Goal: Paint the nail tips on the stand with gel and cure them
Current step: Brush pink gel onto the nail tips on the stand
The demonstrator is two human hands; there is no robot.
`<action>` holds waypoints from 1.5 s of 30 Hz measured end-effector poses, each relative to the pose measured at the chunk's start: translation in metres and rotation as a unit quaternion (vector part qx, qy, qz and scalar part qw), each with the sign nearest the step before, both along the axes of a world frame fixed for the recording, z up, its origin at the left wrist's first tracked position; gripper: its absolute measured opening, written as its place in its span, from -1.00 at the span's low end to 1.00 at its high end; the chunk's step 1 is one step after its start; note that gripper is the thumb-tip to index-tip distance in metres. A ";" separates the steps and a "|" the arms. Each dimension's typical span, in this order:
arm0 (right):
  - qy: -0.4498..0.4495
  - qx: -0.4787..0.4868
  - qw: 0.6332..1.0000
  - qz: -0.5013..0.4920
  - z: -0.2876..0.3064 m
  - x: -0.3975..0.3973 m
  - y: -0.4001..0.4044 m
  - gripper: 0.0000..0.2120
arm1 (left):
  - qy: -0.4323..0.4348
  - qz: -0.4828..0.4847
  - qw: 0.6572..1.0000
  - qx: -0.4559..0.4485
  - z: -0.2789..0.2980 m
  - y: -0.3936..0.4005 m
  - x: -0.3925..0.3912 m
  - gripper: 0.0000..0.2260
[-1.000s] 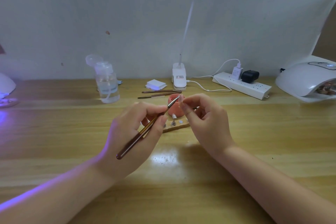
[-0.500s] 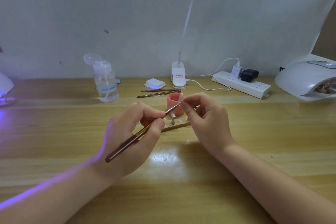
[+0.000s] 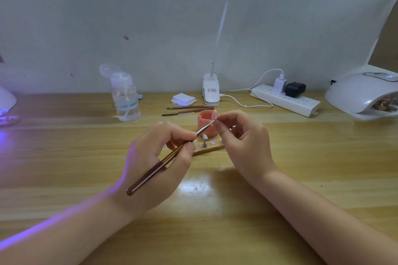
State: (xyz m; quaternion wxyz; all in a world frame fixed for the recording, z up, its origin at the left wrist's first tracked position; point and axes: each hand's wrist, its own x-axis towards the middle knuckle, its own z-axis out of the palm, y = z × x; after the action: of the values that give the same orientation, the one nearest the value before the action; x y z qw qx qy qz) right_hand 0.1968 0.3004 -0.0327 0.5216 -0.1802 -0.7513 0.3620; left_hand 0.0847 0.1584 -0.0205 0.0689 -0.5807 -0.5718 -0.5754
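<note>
Nail tip (image 3: 214, 114): pinched in right hand (image 3: 245, 144), raised over gel pot (image 3: 207, 123) behind stand (image 3: 207, 150). Brush (image 3: 172, 155): gripped by left hand (image 3: 157, 161), long axis rising rightward, bristles touching tip's left face. Open tabletop (image 3: 301, 157) on both flanks.

The label on the lamp clip (image 3: 211, 90) is too blurred to read.

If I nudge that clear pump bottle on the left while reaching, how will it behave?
The clear pump bottle stands tall and narrow, so it would probably tip rather than slide. It looks only partly filled, so likely light. Its flip cap stands open, so a fall might spill liquid onto the table.
</note>
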 end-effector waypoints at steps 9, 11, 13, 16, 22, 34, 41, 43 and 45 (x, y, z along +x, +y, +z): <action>-0.003 -0.005 1.000 -0.005 0.000 0.000 0.000 -0.92 | -0.027 0.020 0.999 -0.036 0.004 0.002 0.001 -0.88; -0.005 -0.006 1.000 -0.001 0.000 0.000 0.000 -0.95 | -0.030 0.011 0.999 -0.033 0.004 0.001 0.000 -0.88; -0.001 -0.008 1.000 0.006 0.000 0.001 0.000 -0.94 | -0.040 0.003 0.999 -0.026 0.003 0.000 -0.001 -0.86; 0.009 -0.019 1.000 0.015 0.001 0.001 -0.001 -0.93 | -0.064 0.009 0.998 -0.021 0.006 0.000 -0.001 -0.88; 0.014 -0.028 0.999 0.025 0.001 -0.001 -0.003 -0.92 | -0.080 -0.001 0.996 -0.035 0.006 0.002 -0.001 -0.83; 0.015 -0.014 1.000 0.018 0.001 0.000 -0.002 -0.92 | -0.073 0.013 0.997 -0.039 0.006 0.002 0.000 -0.89; 0.004 0.046 0.998 -0.030 0.004 0.003 -0.001 -0.90 | -0.031 0.009 0.999 -0.024 0.003 -0.001 -0.002 -0.87; 0.002 0.064 0.997 -0.037 0.004 0.003 -0.002 -0.87 | -0.041 0.017 0.999 -0.021 0.004 0.001 -0.002 -0.87; -0.007 0.079 0.996 -0.050 0.003 0.003 -0.002 -0.88 | -0.048 0.024 0.998 -0.030 0.005 0.002 -0.001 -0.85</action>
State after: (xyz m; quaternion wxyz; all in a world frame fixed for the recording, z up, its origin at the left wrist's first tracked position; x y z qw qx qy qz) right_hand 0.1994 0.2988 -0.0292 0.5466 -0.1786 -0.7710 0.2738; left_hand 0.0835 0.1606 -0.0156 0.0377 -0.5404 -0.6052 -0.5834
